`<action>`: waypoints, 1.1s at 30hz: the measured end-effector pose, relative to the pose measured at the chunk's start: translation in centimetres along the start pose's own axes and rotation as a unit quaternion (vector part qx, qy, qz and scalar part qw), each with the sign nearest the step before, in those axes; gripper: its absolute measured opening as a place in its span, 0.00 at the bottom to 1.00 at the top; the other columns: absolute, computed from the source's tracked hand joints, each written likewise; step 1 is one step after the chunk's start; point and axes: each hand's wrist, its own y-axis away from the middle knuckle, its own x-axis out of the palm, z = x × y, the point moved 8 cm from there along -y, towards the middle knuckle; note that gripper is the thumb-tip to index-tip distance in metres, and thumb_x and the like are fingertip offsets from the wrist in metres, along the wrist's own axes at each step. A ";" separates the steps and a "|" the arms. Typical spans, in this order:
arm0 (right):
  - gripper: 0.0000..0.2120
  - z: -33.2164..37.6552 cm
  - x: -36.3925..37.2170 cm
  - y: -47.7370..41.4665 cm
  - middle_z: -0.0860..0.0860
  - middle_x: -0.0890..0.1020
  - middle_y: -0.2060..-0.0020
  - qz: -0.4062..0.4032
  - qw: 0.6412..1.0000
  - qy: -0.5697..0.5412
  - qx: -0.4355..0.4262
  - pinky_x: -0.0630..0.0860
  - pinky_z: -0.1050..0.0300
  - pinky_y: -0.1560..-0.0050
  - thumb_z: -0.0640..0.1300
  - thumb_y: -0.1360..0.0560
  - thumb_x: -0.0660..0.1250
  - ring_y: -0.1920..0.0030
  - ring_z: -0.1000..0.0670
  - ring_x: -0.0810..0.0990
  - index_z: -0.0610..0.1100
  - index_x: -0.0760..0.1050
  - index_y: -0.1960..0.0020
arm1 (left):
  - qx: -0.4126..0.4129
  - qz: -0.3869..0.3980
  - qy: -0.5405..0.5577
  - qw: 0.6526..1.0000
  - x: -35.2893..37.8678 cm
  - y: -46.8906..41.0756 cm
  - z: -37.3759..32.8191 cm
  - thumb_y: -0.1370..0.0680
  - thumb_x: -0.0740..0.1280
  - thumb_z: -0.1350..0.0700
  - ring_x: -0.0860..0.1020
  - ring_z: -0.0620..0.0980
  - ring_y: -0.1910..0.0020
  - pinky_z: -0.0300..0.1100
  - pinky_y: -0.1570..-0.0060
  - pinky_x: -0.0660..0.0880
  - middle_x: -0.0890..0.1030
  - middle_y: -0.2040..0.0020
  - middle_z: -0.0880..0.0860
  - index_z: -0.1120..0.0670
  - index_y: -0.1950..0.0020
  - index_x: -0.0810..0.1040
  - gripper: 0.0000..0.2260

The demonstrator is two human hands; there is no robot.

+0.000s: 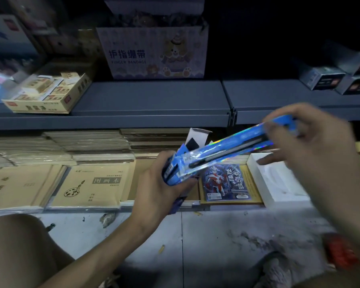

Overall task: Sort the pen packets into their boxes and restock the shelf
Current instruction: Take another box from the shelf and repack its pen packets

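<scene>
1. The left hand (160,183), forearm raised from the lower left, grips a blue box (173,173) with curled fingers.
2. A pen packet (227,146) slants from the box's open end up to the right.
3. The right hand (312,146), blurred, pinches the packet's upper end.
</scene>
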 end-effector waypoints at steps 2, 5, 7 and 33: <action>0.10 -0.4 -1.4 -0.9 0.42 0.84 0.61 0.002 0.991 -0.108 0.073 0.81 0.58 0.72 0.34 0.18 0.65 0.68 0.43 0.87 0.44 0.78 0.56 | -0.013 0.007 0.031 0.999 0.0 0.0 0.2 0.32 0.83 0.56 0.83 0.37 0.53 0.37 0.57 0.81 0.84 0.51 0.38 0.48 0.41 0.79 0.23; 0.09 -1.1 -2.7 -1.7 0.41 0.85 0.61 -0.006 0.989 -0.122 0.086 0.84 0.59 0.65 0.35 0.18 0.65 0.65 0.44 0.88 0.45 0.78 0.55 | -0.017 0.006 0.041 0.999 0.0 0.1 0.4 0.32 0.83 0.55 0.84 0.38 0.51 0.37 0.56 0.82 0.85 0.50 0.39 0.48 0.40 0.79 0.23; 0.09 -1.6 -3.1 -1.9 0.40 0.85 0.60 -0.014 0.992 -0.102 0.069 0.83 0.61 0.64 0.33 0.18 0.65 0.65 0.45 0.88 0.44 0.78 0.54 | -0.020 0.000 0.043 0.999 -0.1 0.1 0.6 0.33 0.83 0.54 0.84 0.39 0.50 0.35 0.56 0.82 0.86 0.49 0.41 0.48 0.40 0.80 0.24; 0.05 -5.1 6.3 0.8 0.51 0.86 0.62 0.161 0.983 0.038 0.077 0.79 0.55 0.73 0.40 0.22 0.74 0.69 0.51 0.85 0.48 0.80 0.54 | 0.028 0.041 -0.017 0.999 1.9 0.6 -0.6 0.34 0.84 0.58 0.83 0.37 0.53 0.33 0.60 0.80 0.83 0.51 0.36 0.43 0.43 0.79 0.25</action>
